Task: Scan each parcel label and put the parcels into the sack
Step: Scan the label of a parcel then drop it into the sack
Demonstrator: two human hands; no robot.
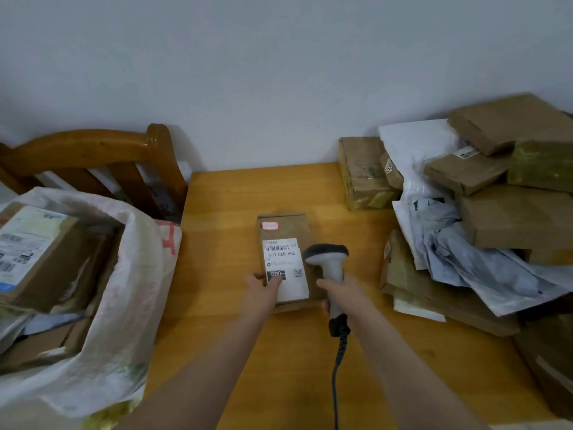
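**A:** Black cable [336, 377] first, running up between the forearms. Does it feed the scanner [328, 268]?

**B:** Yes. The right hand [344, 294] is wrapped round the scanner's grey handle, and its dark head tips forward and down beside the label [286, 268]. I can't tell whether the trigger is pressed.

**A:** And the other hand?

**B:** The left hand [263, 288] pinches the near left corner of the parcel [285, 231], with the thumb on top by the label's dark patch. The parcel lies flat in the middle of the table [232, 212], label up. The barcode is at the label's far end, just beside the scanner head.

**A:** So scanning is the step in hand.

**B:** I'd judge so. This box is being read and is not yet bagged. Next it has to go left into the sack [124, 305], which gapes open at the table's left edge with labelled boxes [37, 252] already inside. A corner pinch looks too thin for that carry, so a fuller hold along the box's edge would serve better.

**A:** Much left to do?

**B:** Plenty, I'd say. A pile of boxes and mailer bags [496, 206] is heaped on the table's right side. Beyond the sack a wooden chair [93, 150] stands against the pale wall.
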